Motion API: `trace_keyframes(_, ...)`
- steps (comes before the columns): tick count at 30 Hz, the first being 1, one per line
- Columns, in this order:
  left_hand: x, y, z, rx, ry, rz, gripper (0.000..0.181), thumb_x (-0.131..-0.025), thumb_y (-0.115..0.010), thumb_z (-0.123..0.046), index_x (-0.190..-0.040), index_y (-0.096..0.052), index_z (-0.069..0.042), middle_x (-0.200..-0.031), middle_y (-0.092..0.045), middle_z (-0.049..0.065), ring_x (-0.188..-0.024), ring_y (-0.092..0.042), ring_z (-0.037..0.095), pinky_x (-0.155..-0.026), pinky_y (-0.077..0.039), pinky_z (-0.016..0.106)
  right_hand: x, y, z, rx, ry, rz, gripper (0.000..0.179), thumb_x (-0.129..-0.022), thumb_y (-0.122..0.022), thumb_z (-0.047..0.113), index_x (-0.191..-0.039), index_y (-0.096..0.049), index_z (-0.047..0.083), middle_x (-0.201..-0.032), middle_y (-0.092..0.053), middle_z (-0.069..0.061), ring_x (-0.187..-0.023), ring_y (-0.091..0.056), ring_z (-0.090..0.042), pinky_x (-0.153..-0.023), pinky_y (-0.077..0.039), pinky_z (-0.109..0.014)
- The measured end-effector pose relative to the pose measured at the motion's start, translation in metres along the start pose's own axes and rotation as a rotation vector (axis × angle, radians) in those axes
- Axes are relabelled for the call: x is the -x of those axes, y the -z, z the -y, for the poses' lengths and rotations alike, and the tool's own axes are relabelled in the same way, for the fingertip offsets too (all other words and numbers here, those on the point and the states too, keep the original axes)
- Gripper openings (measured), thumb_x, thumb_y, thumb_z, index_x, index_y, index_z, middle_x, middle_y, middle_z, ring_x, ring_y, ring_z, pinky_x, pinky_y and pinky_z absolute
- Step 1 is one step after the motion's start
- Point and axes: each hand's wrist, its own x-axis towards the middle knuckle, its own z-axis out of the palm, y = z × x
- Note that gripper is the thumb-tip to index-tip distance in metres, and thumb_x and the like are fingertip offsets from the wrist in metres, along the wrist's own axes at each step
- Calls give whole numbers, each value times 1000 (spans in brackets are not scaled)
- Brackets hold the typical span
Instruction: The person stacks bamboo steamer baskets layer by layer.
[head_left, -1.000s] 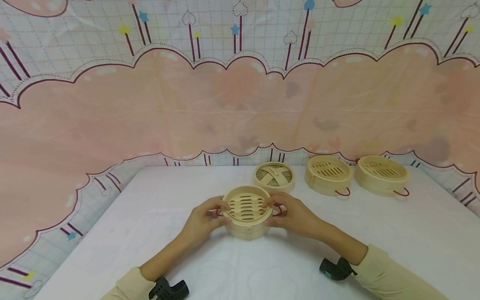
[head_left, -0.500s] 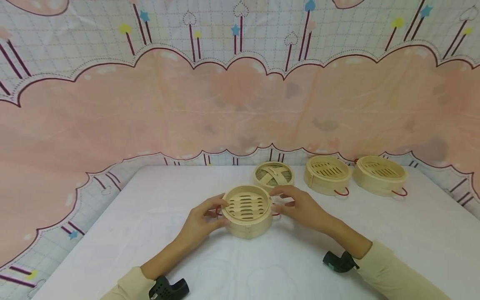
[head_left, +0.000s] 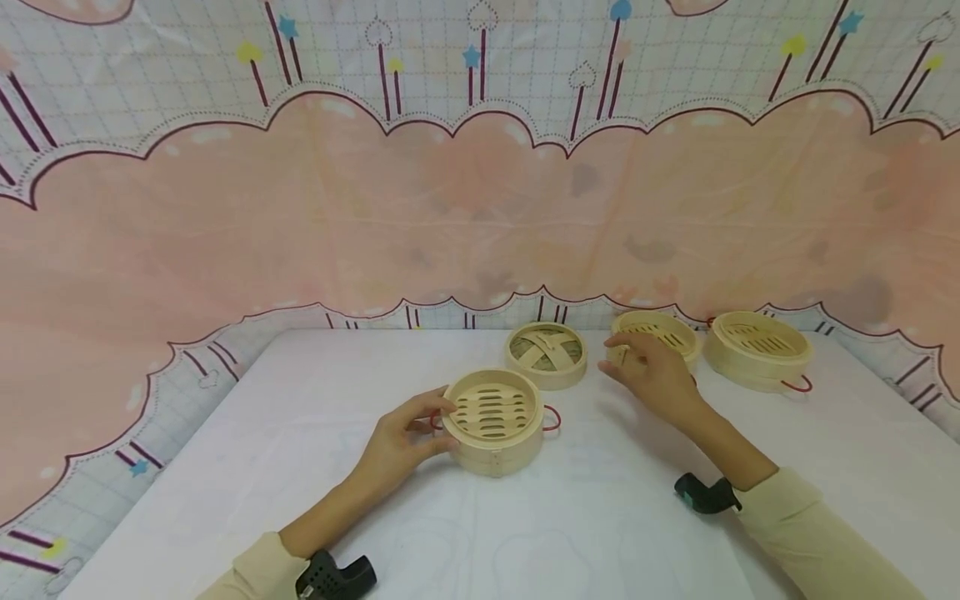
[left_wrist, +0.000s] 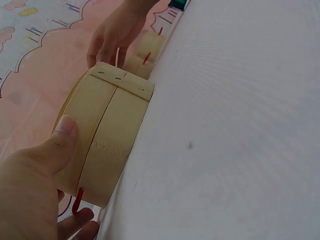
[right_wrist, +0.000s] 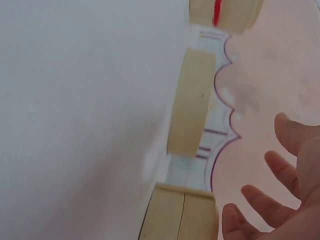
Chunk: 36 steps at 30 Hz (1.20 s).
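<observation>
A round bamboo steamer basket with a slatted inside and red side handles stands on the white table. My left hand holds its left side, fingers over the rim and thumb low on the wall; in the left wrist view the thumb presses the bamboo wall. My right hand hovers apart from that basket, in front of a second steamer basket that it partly hides. Loosely bent, spread fingers hold nothing in the right wrist view. Just left of this hand lies a woven bamboo lid.
A third steamer basket with a red handle stands at the back right. Behind the white table hangs a pink and white patterned cloth. Black wrist cameras sit at both cuffs.
My right hand has let go of the front basket and moved right and back, to the second basket. My left hand keeps its hold, and the front basket stays nearly in place.
</observation>
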Motion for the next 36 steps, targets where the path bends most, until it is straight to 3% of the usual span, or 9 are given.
trace_keyframes(5,-1,1,-2,7,3,0,39,-75,-78,1,-110,-62,1,-134,-50,25,-107,-58,34,-81,-51,53,-2,16,-14,-25,6,-68,38,-88,-71,22,-119,-61,2,-123,-58,-18,-116,-50,-36,-91,-44,-56)
trace_keyframes(9,0,1,-3,18,5,-3,40,-75,-78,1,-111,-62,2,-134,-50,25,-108,-58,35,-81,-51,53,0,27,-26,-13,26,-108,39,-90,-69,24,-121,-60,2,-124,-58,-20,-117,-50,-39,-89,-45,-57)
trace_keyframes(13,0,1,-3,19,12,-4,41,-74,-78,1,-112,-62,2,-134,-50,25,-107,-58,36,-81,-51,53,2,35,-36,-2,18,-118,42,-90,-68,29,-124,-59,5,-125,-58,-20,-113,-52,-38,-85,-47,-50)
trace_keyframes(18,1,2,-3,23,10,-9,41,-74,-78,2,-111,-62,3,-133,-50,26,-105,-59,35,-81,-50,54,4,43,-45,29,-26,-113,47,-91,-66,35,-127,-58,6,-124,-57,-19,-97,-51,-32,-71,-46,-35)
trace_keyframes(22,1,3,-3,30,7,-13,41,-73,-78,3,-111,-62,4,-132,-51,26,-105,-59,36,-80,-51,54,6,48,-51,-4,-74,-94,49,-92,-64,38,-128,-56,6,-129,-52,-19,-108,-48,-38,-82,-47,-50)
trace_keyframes(25,1,3,-4,36,8,-11,41,-73,-78,3,-111,-62,4,-132,-51,26,-105,-59,36,-81,-50,54,7,49,-55,-22,-91,-91,50,-91,-65,39,-126,-57,3,-133,-50,-21,-121,-43,-43,-94,-37,-63)
trace_keyframes(32,0,2,-5,33,16,-21,42,-73,-79,3,-111,-62,4,-132,-52,25,-109,-57,37,-82,-50,55,7,47,-65,1,-54,-96,42,-88,-70,30,-115,-62,-2,-130,-50,-24,-124,-39,-46,-98,-29,-66)
trace_keyframes(36,0,2,-5,25,16,-24,42,-72,-79,3,-111,-62,4,-131,-53,25,-110,-57,37,-82,-50,55,8,45,-68,-5,-86,-83,44,-90,-68,33,-116,-61,-1,-136,-44,-26,-122,-38,-47,-93,-32,-65)
